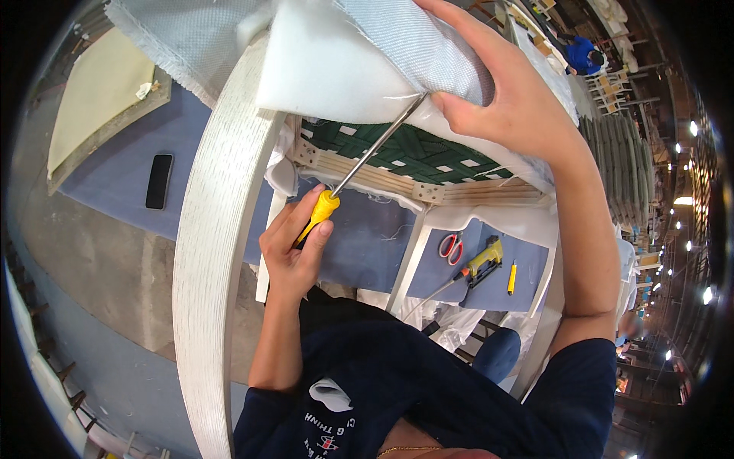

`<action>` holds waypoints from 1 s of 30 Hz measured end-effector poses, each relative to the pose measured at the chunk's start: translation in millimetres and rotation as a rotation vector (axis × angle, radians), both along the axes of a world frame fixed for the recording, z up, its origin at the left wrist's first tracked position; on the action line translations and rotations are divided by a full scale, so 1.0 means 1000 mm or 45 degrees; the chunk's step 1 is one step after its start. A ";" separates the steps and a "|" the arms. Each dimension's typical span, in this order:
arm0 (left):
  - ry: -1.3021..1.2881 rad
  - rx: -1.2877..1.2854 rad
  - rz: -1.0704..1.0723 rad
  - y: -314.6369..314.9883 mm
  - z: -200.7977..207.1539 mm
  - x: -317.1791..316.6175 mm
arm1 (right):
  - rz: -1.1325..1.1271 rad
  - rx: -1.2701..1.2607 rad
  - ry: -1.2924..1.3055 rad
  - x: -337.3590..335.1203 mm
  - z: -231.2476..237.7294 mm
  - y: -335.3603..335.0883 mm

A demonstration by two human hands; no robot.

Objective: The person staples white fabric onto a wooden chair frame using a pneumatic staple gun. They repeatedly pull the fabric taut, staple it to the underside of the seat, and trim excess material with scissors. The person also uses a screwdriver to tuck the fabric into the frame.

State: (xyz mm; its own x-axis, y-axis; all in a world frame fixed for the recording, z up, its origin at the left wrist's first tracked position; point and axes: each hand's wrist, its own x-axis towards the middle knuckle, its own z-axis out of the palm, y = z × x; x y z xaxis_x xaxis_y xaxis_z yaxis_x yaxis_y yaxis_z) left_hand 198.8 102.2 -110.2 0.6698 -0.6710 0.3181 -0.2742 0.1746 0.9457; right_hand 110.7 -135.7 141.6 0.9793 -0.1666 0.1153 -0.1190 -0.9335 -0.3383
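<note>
Gripping a yellow-handled steel screwdriver [359, 168] in clenched left hand [294, 249], shaft angled up under folded grey woven upholstery fabric [417, 46], pinned back by right hand [508, 92] fingers over white foam padding [329, 69], baring green webbing [413, 149] beyond.

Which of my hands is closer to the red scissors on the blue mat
Left. The left hand, gripping the yellow-handled screwdriver, sits just left of the red scissors. The right hand is well above them, pressing the grey fabric.
</note>
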 end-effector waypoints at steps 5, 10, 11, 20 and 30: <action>-0.046 0.042 0.012 0.001 0.001 0.001 | 0.007 0.023 0.001 0.000 -0.001 0.001; -0.138 -0.062 0.100 -0.008 -0.006 0.000 | 0.022 0.064 -0.006 0.001 0.001 0.006; -0.181 -0.078 0.132 -0.010 -0.008 -0.001 | 0.040 0.094 -0.016 0.002 0.002 0.006; 0.232 -0.320 -0.124 -0.041 -0.036 0.010 | -0.050 0.052 -0.049 -0.002 -0.014 -0.004; 1.226 -0.578 -0.766 -0.065 -0.063 -0.020 | -0.094 0.091 -0.091 -0.010 -0.026 -0.022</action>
